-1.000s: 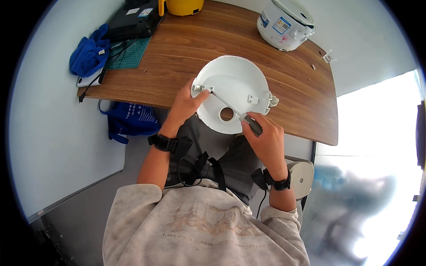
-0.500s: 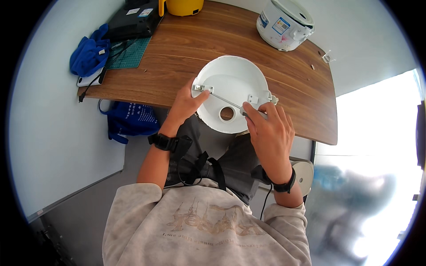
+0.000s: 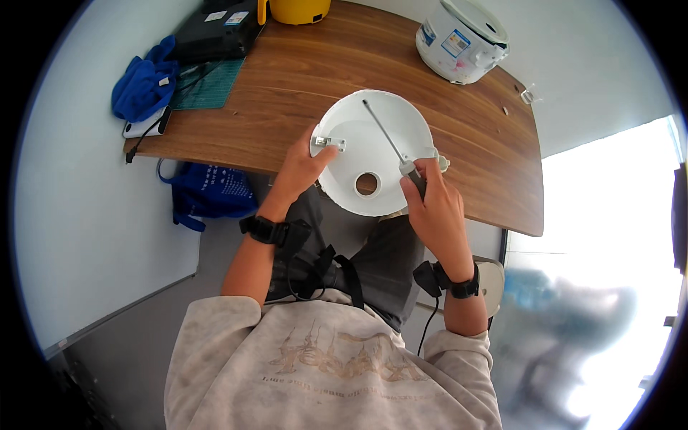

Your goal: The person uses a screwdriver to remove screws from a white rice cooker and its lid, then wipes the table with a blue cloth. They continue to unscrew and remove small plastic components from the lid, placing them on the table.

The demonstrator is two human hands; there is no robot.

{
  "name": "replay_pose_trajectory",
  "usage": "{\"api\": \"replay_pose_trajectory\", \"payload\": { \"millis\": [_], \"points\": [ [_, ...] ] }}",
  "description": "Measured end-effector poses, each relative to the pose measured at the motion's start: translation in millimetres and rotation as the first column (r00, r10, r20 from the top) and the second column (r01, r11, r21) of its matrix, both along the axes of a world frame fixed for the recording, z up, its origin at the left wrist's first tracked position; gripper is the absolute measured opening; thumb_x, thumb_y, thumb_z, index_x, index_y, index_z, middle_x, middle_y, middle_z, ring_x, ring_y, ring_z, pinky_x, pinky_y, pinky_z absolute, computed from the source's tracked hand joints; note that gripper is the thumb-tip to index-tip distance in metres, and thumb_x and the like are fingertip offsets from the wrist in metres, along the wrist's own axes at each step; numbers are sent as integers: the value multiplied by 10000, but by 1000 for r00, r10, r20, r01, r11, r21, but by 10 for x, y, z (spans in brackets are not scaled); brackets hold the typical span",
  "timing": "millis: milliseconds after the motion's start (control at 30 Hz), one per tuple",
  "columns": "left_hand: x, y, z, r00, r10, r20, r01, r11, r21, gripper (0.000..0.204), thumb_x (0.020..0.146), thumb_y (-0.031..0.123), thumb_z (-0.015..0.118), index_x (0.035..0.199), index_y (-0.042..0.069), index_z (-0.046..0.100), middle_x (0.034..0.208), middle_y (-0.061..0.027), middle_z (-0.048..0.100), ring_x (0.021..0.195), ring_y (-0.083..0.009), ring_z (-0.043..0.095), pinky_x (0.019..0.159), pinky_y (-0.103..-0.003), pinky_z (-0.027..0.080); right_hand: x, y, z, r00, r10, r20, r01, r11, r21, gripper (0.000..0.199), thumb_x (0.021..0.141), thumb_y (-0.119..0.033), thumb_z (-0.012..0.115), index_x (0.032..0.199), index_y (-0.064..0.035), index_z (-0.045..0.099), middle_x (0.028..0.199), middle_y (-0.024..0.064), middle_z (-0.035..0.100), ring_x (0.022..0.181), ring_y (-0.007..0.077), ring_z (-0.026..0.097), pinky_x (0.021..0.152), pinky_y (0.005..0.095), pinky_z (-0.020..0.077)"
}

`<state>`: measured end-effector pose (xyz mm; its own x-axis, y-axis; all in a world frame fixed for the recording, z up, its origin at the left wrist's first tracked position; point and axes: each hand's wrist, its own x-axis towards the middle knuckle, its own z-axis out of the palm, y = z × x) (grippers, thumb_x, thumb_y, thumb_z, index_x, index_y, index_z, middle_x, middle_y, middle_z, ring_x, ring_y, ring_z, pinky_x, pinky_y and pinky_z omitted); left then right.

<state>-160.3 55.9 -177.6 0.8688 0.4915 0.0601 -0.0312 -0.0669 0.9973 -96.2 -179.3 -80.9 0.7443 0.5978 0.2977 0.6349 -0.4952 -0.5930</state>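
A round white plastic cover (image 3: 358, 129), hollow side up, rests at the table's near edge and juts over it. Low in it is a round hole (image 3: 368, 184). My left hand (image 3: 303, 165) grips the cover's left rim, its thumb inside by a small metal-and-white latch piece (image 3: 330, 143). My right hand (image 3: 438, 204) is closed on the grey handle of a screwdriver (image 3: 387, 136). The shaft points up and left above the cover, its tip apart from the latch piece. A pale tab (image 3: 443, 163) sticks out from the cover's right rim.
A white rice cooker body (image 3: 459, 46) stands at the far right, a yellow container (image 3: 299, 11) at the far edge. On the left lie a black case (image 3: 218, 36), green cutting mat (image 3: 215, 86) and blue cloth (image 3: 145, 86). A clear plastic piece (image 3: 529, 94) sits at the right edge.
The screwdriver's tip has lifted off the latch piece and swung up and right. My right hand has turned with it. My left hand and the cover have stayed put.
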Motion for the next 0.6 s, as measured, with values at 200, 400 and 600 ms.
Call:
{"api": "replay_pose_trajectory", "payload": {
  "millis": [200, 400, 600],
  "points": [
    [-2, 33, -7, 997, -37, -66, 32, 997, -72, 434, 979, 179, 608, 1359, -22, 548, 1190, -81, 655, 1063, -143, 603, 933, -296, 487, 104, 377, -139, 998, 10, -61, -13, 999, -51, 224, 823, -127, 703, 989, -24, 595, 962, 156, 701, 852, 407, 668, 697, 473, 508],
    [16, 48, -110, 999, 3, -38, -7, 994, -111, 413, 1001, 258, 577, 1337, 18, 578, 1028, -120, 707, 883, -164, 652, 782, -317, 521, 140, 826, -111, 997, 62, -35, -67, 989, -135, 181, 794, -145, 734, 904, -23, 658, 859, 136, 693, 781, 377, 691, 669, 470, 535],
    [2, 21, -66, 997, 9, -82, -17, 996, -86, 377, 1018, 245, 558, 1321, 22, 585, 981, -78, 695, 829, -129, 630, 733, -291, 509, 151, 948, -254, 986, 114, 118, -85, 971, -224, 145, 799, -130, 731, 858, -8, 679, 851, 145, 693, 750, 364, 698, 639, 443, 550]
  ]
}}
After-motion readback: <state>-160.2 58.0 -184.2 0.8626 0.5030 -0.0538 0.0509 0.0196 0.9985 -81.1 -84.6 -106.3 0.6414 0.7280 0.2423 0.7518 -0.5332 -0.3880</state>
